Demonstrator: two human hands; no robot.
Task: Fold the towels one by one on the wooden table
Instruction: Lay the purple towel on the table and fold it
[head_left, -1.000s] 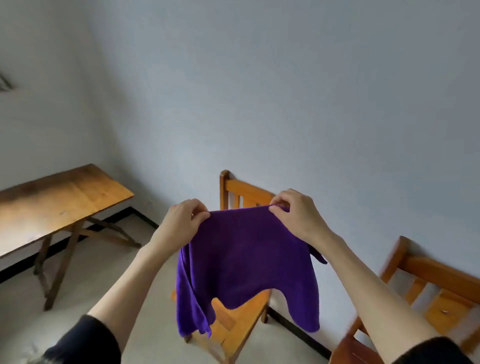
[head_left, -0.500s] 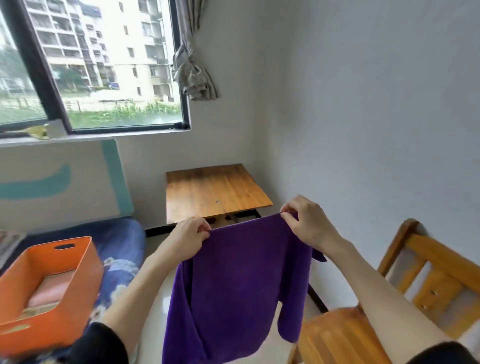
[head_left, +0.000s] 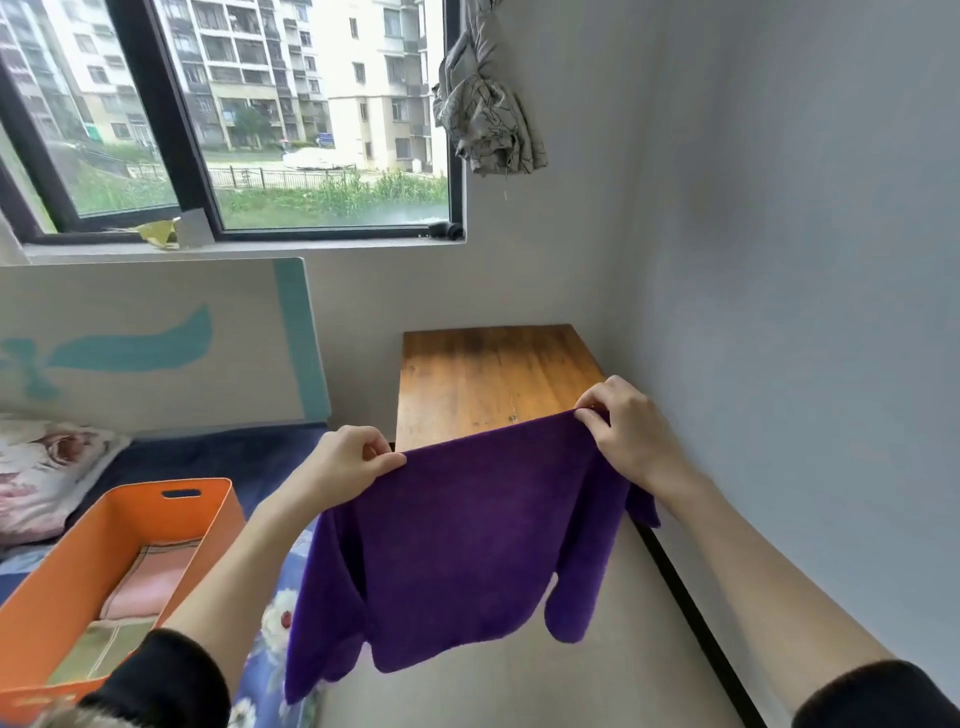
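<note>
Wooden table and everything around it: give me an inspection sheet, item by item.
Surface: wooden table in the corner below the window; nothing seen on the visible top.
Job's things: purple towel held up, hanging unfolded in front of the table; pink and striped cloths in the orange bin.
Clutter: floral pillow, knotted curtain.
Grippers: left hand and right hand each pinch a top corner.
Cables: nothing seen.
Surroundings: bed with floral sheet, grey wall.
</note>
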